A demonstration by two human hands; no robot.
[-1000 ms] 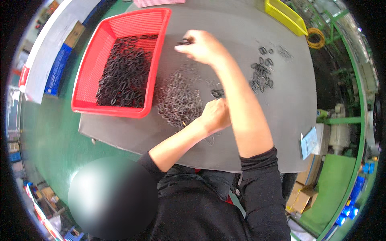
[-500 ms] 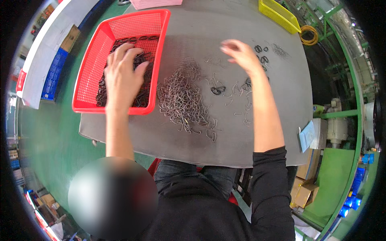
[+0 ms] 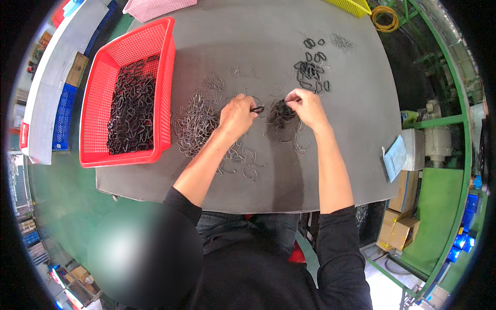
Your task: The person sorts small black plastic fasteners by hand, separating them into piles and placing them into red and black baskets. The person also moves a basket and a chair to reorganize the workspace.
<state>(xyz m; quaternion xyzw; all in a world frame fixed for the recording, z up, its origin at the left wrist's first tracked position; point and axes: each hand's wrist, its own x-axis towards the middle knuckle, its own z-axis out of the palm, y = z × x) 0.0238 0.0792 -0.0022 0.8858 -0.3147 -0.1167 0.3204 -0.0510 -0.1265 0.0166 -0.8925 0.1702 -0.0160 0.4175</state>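
My left hand [image 3: 237,115] is closed over the table, with a black oval link [image 3: 257,109] sticking out from its fingertips. To its right, my right hand [image 3: 309,108] has thumb and fingers pinched together. A motion-blurred dark clump [image 3: 280,114] lies right beside those fingertips; whether the pinch grips part of it is unclear. Bent grey wire hooks [image 3: 199,124] form a tangled heap to the left of my left hand. Beyond my right hand sits a small group of black oval links [image 3: 310,71].
A red mesh basket [image 3: 166,93] holding many black links [image 3: 132,108] stands at the table's left edge. Pink [image 3: 160,7] and yellow baskets [image 3: 356,6] are at the far side. Thin wire pieces [image 3: 342,43] lie far right. A blue packet [image 3: 394,159] sits beside the right edge.
My left hand has come out of the red basket and moved right, now with a black link. My right hand has come nearer and its fingers have closed. The view has shifted.
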